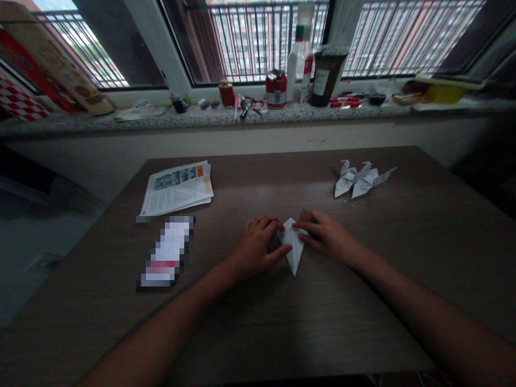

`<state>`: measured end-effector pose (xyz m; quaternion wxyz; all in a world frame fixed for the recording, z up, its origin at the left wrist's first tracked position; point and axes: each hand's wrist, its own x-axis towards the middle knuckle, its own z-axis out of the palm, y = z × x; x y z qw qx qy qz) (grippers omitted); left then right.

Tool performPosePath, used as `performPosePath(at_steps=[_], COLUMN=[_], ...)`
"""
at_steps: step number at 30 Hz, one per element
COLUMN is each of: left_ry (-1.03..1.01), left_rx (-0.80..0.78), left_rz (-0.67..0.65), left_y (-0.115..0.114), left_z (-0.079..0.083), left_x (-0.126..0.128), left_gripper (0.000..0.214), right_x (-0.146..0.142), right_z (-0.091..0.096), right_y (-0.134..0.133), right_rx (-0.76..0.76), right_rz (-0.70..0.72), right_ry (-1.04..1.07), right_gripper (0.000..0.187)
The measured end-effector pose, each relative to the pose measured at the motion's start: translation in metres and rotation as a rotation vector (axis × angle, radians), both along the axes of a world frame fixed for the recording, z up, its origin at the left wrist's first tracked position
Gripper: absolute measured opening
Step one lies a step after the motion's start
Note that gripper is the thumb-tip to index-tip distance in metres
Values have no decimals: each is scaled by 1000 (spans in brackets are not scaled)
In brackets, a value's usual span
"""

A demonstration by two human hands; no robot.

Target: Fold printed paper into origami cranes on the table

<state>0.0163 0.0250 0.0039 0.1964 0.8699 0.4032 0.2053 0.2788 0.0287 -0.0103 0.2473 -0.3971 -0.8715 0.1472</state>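
Observation:
A piece of white printed paper (295, 259), folded into a kite shape with its long point toward me, lies on the table. My left hand (260, 244) is at its left edge, fingertips on the upper left corner and thumb pressed on the middle. From the other side, my right hand (328, 235) pinches the upper right part, its index finger lying over the paper. Fine creases run down toward the lower tip. Two folded paper cranes (360, 178) stand close together at the back right of the table.
Folded printed sheets (177, 189) lie at the table's back left, with a blurred-out phone (166, 252) nearer me. Along the granite windowsill (153, 124) stand a red can (276, 88), a clear bottle (295, 64), a dark cup (324, 78) and several small tools.

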Motion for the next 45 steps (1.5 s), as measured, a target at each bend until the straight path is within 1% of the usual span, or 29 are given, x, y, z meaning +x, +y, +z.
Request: performPosePath(at_steps=[2,4,6,8,9,11,13,15,18,21,23,26,27,30,32,35,37,38,41,45], left_ry=[-74,-127,-127,-79,-47,11,49,72,82,81,86,83,75,42,14,-17,-36,-44,-48,-32], left_rx=[-33,-52,-44,-17,-1,30,53,58,53,63,67,79,88,98,64,-26,-67,-77,-93,-93], left_rz=[27,43,35,12,-4,-29,-42,-41,-40,-42,-41,-41,-47,-118,-190,-251,-263,-267,-282,-283], left_y=[2,4,5,6,6,6,5,4,4,4,4,4,4,4,4,4,3,3,3,2], left_z=[1,1,0,-1,-2,-3,-3,-3,-2,-2,-2,-4,-5,-8,-9,-7,-4,-3,0,2], left_x=[0,-2,-5,-7,-8,-10,-10,-10,-10,-10,-11,-11,-10,-9,-8,-7,-7,-7,-9,-9], left_gripper=[26,24,22,15,17,32,40,39,37,38,38,39,39,34,29,26,24,22,21,23], right_x=[0,-1,-1,0,0,1,0,-1,-1,4,10,18,19,17,14,12,12,13,16,16], right_z=[0,1,1,1,0,0,0,4,13,20,21,18,16,13,13,15,18,20,25,26], right_y=[0,1,1,1,1,1,-1,-2,-3,0,2,3,3,1,-2,-5,-7,-8,-9,-9], right_rx=[5,4,1,-11,-17,-32,-42,-67,-149,-227,-234,-191,-178,-170,-191,-247,-291,-311,-361,-381], right_rz=[10,16,18,21,25,34,40,40,49,65,81,105,112,144,167,190,205,217,262,265], right_ry=[-8,-17,-22,-24,-21,-12,4,30,112,184,165,75,57,46,50,53,63,68,74,53], right_gripper=[33,33,34,35,36,36,35,29,19,23,21,10,9,5,2,10,7,9,26,27])
